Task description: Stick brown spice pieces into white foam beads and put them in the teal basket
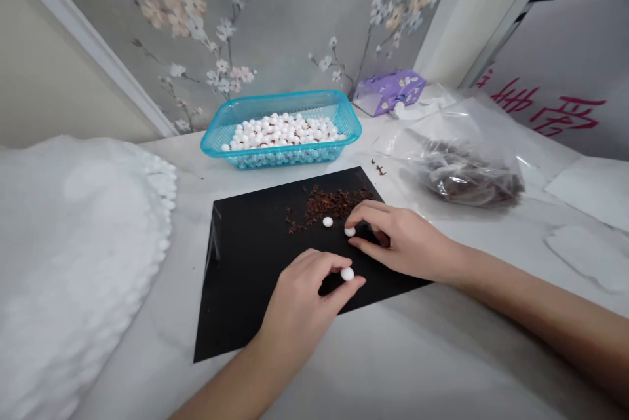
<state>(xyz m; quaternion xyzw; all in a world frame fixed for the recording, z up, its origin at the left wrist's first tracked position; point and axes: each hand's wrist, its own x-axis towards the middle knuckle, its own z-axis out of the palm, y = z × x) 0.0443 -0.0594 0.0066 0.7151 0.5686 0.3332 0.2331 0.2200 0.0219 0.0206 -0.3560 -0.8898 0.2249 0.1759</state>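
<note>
Between the thumb and forefinger of my left hand [307, 295] is a small white ball [347, 274], held over the front part of a black mat [246, 269]. My right hand [400, 236] pinches a second white ball [350, 231] a little farther back, beside the pile of small brown pieces [337, 202]. A third white ball [327, 221] lies loose on the mat, just left of my right fingertips. The brown pieces are spread along the mat's back right part.
A blue plastic basket [281, 159] full of white balls stands behind the mat. At right lies a clear bag [466, 171] of brown pieces, with a purple tissue pack [390, 92] behind it. A large bag of white balls [83, 263] fills the left side.
</note>
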